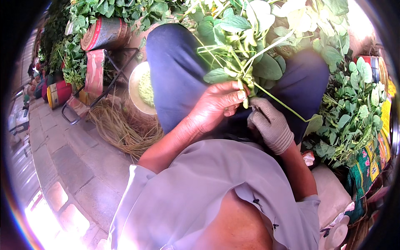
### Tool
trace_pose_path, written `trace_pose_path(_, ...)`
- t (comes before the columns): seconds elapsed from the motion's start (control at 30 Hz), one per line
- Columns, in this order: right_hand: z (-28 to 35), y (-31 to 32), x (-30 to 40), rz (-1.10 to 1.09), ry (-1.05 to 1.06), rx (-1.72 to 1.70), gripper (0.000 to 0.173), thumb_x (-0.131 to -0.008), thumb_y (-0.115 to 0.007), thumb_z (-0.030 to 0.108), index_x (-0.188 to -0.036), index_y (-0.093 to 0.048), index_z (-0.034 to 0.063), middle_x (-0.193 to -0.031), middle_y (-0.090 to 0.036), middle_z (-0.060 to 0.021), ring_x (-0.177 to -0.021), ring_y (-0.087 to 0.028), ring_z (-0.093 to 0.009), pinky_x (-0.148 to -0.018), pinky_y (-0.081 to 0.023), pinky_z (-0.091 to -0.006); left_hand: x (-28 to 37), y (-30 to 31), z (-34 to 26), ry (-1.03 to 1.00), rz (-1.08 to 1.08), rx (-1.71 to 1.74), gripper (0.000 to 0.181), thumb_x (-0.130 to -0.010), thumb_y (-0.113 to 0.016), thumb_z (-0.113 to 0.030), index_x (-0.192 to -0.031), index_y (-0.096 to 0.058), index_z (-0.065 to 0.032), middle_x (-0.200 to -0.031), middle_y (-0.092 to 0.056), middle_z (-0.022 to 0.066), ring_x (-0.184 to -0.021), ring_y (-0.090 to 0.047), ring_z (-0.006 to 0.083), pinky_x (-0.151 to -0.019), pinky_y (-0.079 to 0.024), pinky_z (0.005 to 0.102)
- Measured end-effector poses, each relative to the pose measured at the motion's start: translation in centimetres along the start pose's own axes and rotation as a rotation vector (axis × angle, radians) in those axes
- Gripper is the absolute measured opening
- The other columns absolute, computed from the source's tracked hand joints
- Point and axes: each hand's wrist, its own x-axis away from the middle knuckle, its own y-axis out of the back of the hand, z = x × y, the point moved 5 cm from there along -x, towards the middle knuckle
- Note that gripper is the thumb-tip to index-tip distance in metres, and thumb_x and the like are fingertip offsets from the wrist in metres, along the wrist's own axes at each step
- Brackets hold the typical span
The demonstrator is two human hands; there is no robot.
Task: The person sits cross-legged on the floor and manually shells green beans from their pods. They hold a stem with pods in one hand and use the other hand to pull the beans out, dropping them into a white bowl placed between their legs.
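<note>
My bare left hand (215,101) pinches a green pod (245,102) between thumb and fingers. The pod is at the lower end of a leafy bean plant (242,40), which looks like soybean and lies across my lap with clusters of pods (245,70) on its stems. My right hand (272,125), in a grey knitted glove, sits just below the pod with its fingers curled; whether it grips anything is hidden. A long thin stem (278,101) passes above the glove. Beside my left knee stands a pale bowl (133,93) partly filled with small light-green pieces (146,89).
Left are a metal-framed folding seat (95,73), a heap of dry stalks (128,128) and a tipped drum (104,32). More leafy plants (347,115) are piled at right, above printed sacks (370,168). Paving blocks (73,162) cover the ground.
</note>
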Motion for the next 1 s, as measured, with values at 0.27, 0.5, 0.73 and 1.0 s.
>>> trace_pose_path(0.27, 0.3, -0.8, -0.8, 0.13, 0.048, -0.11, 0.019, -0.095, -0.047, 0.015, -0.106, -0.055, 0.0023, -0.077, -0.06, -0.006, -0.071, -0.057, -0.014, -0.066, -0.048, -0.0284, 0.0, 0.0, 0.0, -0.032, -0.001, -0.102, 0.02, -0.087, -0.071, -0.021, -0.102, -0.068, -0.0084, -0.081, -0.061, -0.0063, -0.06, -0.041, 0.0012, -0.051, -0.029, 0.0178)
trace_pose_path(0.5, -0.1, -0.8, -1.2, 0.183, -0.02, -0.232, 0.022, -0.095, -0.048, 0.019, -0.104, -0.057, 0.0015, -0.074, -0.059, -0.0028, -0.063, -0.052, -0.009, -0.059, -0.043, -0.0232, -0.1, 0.0, 0.3, -0.061, -0.03, -0.142, 0.019, -0.087, -0.071, -0.012, -0.106, -0.067, -0.0078, -0.092, -0.066, -0.0019, -0.069, -0.054, 0.0035, -0.053, -0.036, 0.0182)
trace_pose_path(0.73, 0.0, -0.9, -1.3, 0.202, -0.149, -0.324, 0.022, -0.094, -0.053, 0.025, -0.093, -0.06, 0.0049, -0.071, -0.057, -0.0002, -0.055, -0.047, -0.006, -0.05, -0.037, -0.0207, -0.3, 0.1, 0.0, 0.006, 0.188, -0.182, 0.023, -0.09, -0.068, -0.02, -0.109, -0.064, -0.0081, -0.088, -0.059, -0.0049, -0.065, -0.045, 0.0029, -0.056, -0.035, 0.0182)
trace_pose_path(1.0, -0.9, -0.9, -1.6, 0.104, -0.25, -0.41, 0.023, -0.092, -0.057, 0.03, -0.087, -0.059, 0.0075, -0.066, -0.054, 0.0004, -0.052, -0.044, -0.006, -0.047, -0.033, -0.0201, 0.2, -0.7, -0.6, 0.009, 0.165, -0.274, 0.024, -0.09, -0.067, -0.014, -0.111, -0.058, -0.0042, -0.082, -0.054, -0.0037, -0.067, -0.045, 0.0046, -0.059, -0.038, 0.02)
